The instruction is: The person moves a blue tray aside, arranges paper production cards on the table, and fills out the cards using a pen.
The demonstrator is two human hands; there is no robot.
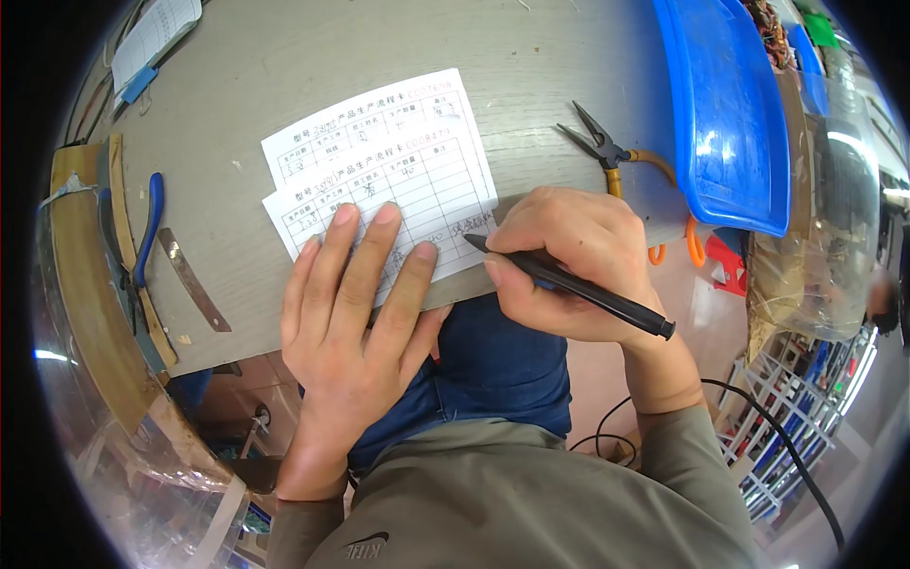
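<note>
Two white printed cards with handwriting lie overlapped near the table's front edge. The upper card is partly covered by the lower card. My left hand lies on the lower card with its fingers spread, hiding part of the writing. In my right hand is a black pen, gripped between thumb and fingers. Its tip points at the handwriting in the lower card's right column; whether it touches the paper I cannot tell.
Pliers with orange handles lie right of the cards, beside a blue tray. At left are blue-handled pliers and a thin metal strip. A clipped paper pad sits at the far left of the table.
</note>
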